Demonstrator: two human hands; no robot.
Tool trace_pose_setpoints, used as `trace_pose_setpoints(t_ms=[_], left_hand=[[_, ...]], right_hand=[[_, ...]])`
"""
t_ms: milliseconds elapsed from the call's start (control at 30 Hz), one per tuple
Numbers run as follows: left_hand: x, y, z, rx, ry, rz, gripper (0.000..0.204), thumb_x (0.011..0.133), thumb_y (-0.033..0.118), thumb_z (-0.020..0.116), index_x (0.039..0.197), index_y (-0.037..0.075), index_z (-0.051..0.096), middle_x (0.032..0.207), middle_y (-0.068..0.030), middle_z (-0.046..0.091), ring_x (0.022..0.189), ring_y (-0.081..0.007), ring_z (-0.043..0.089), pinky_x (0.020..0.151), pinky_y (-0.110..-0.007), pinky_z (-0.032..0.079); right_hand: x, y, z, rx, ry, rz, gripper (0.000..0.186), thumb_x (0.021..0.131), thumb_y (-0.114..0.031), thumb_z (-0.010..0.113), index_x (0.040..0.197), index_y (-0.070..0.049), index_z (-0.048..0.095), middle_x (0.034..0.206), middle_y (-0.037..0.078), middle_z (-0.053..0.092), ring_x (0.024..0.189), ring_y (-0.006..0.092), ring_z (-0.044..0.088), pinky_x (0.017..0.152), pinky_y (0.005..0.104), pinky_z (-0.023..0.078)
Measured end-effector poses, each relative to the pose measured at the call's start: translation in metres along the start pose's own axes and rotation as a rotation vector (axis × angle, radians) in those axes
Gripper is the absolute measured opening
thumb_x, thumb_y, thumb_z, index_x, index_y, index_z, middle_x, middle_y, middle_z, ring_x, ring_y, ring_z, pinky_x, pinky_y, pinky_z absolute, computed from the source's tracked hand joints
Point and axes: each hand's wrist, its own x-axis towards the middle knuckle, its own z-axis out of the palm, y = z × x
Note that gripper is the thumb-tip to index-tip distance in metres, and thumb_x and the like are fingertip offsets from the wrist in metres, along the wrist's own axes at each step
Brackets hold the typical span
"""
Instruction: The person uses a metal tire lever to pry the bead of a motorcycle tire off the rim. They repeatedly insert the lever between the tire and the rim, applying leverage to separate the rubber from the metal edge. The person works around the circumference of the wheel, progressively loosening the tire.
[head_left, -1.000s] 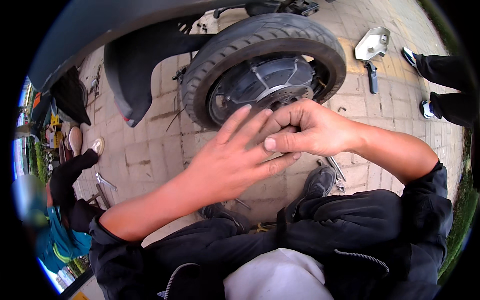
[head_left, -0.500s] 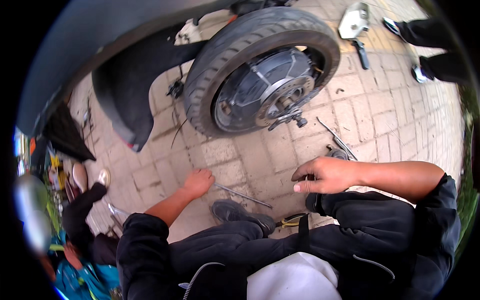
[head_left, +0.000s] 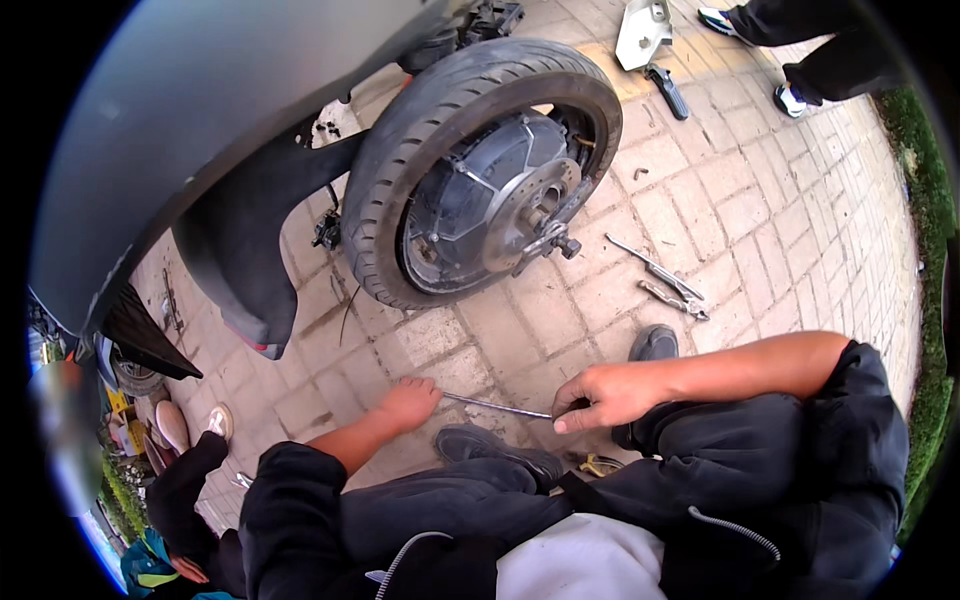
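Note:
A thin, straight metal rod (head_left: pixel 495 405) spans the gap between my hands, low over the paving. My left hand (head_left: pixel 410 402) is closed around its left end, hiding that end. At the other end, the thumb and fingers of my right hand (head_left: pixel 605 398) pinch the tip. In front of my hands stands a scooter wheel (head_left: pixel 480 175) with a black tyre, a grey hub and a brake disc (head_left: pixel 530 215). An axle with a nut (head_left: pixel 568 247) sticks out of the hub toward me. Neither hand touches the wheel.
Metal pliers (head_left: pixel 675 298) and a long steel tool (head_left: pixel 655 265) lie right of the wheel. Yellow-handled pliers (head_left: pixel 600 465) lie between my shoes. Farther off are a pale metal part (head_left: pixel 643 35) and a black piece (head_left: pixel 668 92). People's feet show at far right and left.
My right hand has come left and down and closed on the rod's free end. My left hand still holds the other end. The view has shifted, showing the pliers on the right more fully.

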Motion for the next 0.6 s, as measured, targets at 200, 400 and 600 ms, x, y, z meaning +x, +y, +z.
trace_pose_setpoints(t_ms=[200,400,600], left_hand=[[0.002,0.02,0.012,0.142,-0.006,-0.009,0.013,0.084,0.015,0.049,0.093,0.01,0.058,0.087,-0.0079,0.062,0.089,-0.0245,0.06,0.081,-0.04,0.042],[0.009,0.016,0.016,0.205,-0.044,-0.012,0.01,0.083,0.015,0.05,0.089,0.012,0.058,0.082,-0.0053,0.063,0.085,-0.0228,0.06,0.08,-0.039,0.041],[0.026,0.018,0.016,0.206,-0.123,0.055,0.011,0.082,0.016,0.05,0.088,0.012,0.059,0.083,-0.0057,0.064,0.085,-0.0235,0.061,0.08,-0.039,0.041]], right_hand=[[-0.005,0.001,-0.021,-0.042,-0.017,0.061,0.044,0.092,-0.041,0.059,0.105,0.001,0.066,0.097,0.018,0.068,0.089,0.0293,0.065,0.079,0.0368,0.05],[-0.015,0.005,-0.034,-0.117,-0.003,0.016,0.04,0.094,-0.037,0.059,0.107,0.0,0.064,0.093,0.014,0.068,0.085,0.0236,0.064,0.078,0.0331,0.05],[-0.047,0.027,-0.042,-0.065,0.1,0.084,0.039,0.093,-0.036,0.059,0.105,0.0,0.065,0.092,0.016,0.068,0.085,0.0257,0.065,0.077,0.0351,0.05]])
